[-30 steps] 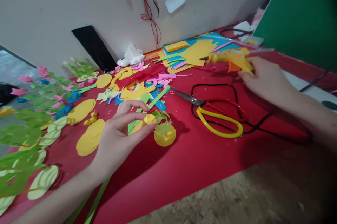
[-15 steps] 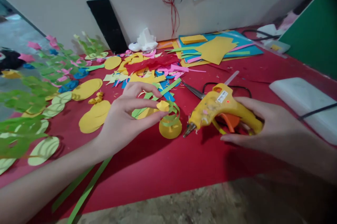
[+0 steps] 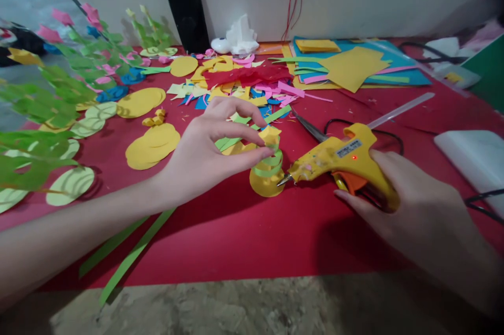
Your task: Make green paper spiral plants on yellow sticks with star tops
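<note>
My left hand (image 3: 214,140) pinches a small yellow paper star (image 3: 271,135) between thumb and index finger. The star is at the top of a curled green paper strip (image 3: 271,168), which rises from a round yellow paper base (image 3: 262,188) on the red table. Whether star and strip touch is hard to tell. In my right hand (image 3: 409,203) is a yellow hot glue gun (image 3: 334,159) with a red light on and a clear glue stick (image 3: 405,109) out of its back. Its metal nozzle points left, close beside the yellow base.
Scissors (image 3: 309,124) lie behind the glue gun. Colored paper scraps (image 3: 244,80) and stacked sheets (image 3: 350,70) cover the back. Yellow paper discs (image 3: 153,146) and green paper plants (image 3: 55,93) stand left. Green strips (image 3: 134,251) overhang the front edge; a white box (image 3: 472,161) with cord is right.
My left hand has brought the star to the top of the green curl. The glue gun's nozzle has come nearer the yellow base. The camera view has shifted.
</note>
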`<state>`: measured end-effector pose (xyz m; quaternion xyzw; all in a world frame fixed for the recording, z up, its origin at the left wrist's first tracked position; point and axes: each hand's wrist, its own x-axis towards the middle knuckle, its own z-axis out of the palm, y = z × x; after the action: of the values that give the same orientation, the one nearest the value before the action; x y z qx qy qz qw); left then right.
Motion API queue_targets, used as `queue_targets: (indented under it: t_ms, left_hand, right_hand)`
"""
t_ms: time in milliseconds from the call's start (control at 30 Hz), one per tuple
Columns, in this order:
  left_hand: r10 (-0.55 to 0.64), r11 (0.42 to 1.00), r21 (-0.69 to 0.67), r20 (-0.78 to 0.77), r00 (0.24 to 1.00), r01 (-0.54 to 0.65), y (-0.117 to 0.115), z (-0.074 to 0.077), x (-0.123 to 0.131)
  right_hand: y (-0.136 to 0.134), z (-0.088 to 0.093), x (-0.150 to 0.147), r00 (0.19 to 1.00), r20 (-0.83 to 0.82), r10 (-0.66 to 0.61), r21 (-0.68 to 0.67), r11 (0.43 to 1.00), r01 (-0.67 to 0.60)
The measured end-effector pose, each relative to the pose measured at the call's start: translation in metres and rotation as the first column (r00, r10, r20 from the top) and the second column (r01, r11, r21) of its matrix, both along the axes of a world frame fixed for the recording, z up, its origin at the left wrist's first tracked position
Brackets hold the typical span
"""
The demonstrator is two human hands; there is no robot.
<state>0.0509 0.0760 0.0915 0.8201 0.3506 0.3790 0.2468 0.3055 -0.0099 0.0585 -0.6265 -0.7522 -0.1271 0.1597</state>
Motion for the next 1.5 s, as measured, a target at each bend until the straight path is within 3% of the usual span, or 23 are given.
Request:
queue_targets:
  t_ms: [533,1500]
  left_hand:
    - [0.005,0.999,0.050,-0.049,0.999,-0.003,0.004,0.007,-0.004]
    - [-0.007,0.999,0.053,-0.077,0.997,0.011,0.004,0.007,-0.003]
  right_hand:
    - [-0.001,0.000,-0.011,0.988,0.153,-0.013,-0.046,0.999,0.021]
    - [-0.005,-0.002,-0.007,0.985,0.171,-0.016,-0.080,0.996,0.030]
